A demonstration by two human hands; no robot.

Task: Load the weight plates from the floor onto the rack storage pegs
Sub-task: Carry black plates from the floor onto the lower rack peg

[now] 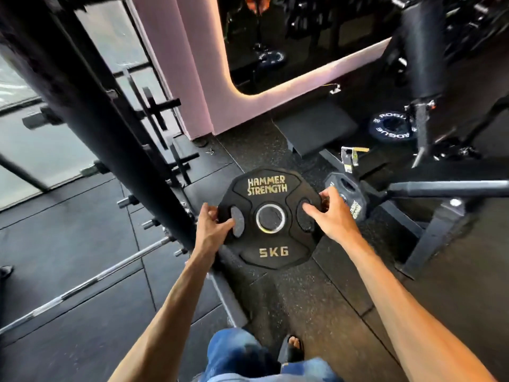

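Observation:
A black 5 kg Hammer Strength plate (268, 216) with gold lettering and a steel centre ring is held flat-faced toward me above the rubber floor. My left hand (213, 221) grips its left edge, thumb at the left grip slot. My right hand (329, 212) grips the right edge, thumb in the right slot. A second black plate (348, 198) stands on the floor just behind my right hand. The black rack upright (91, 106) rises at left, with short steel pegs (128, 201) sticking out of it low down.
A barbell (91, 279) lies on the floor at left. A Rogue plate (392, 128) lies further back at right, near a black stand's legs (429, 235). A pink wall and mirror stand ahead. My knee and sandalled foot are at the bottom.

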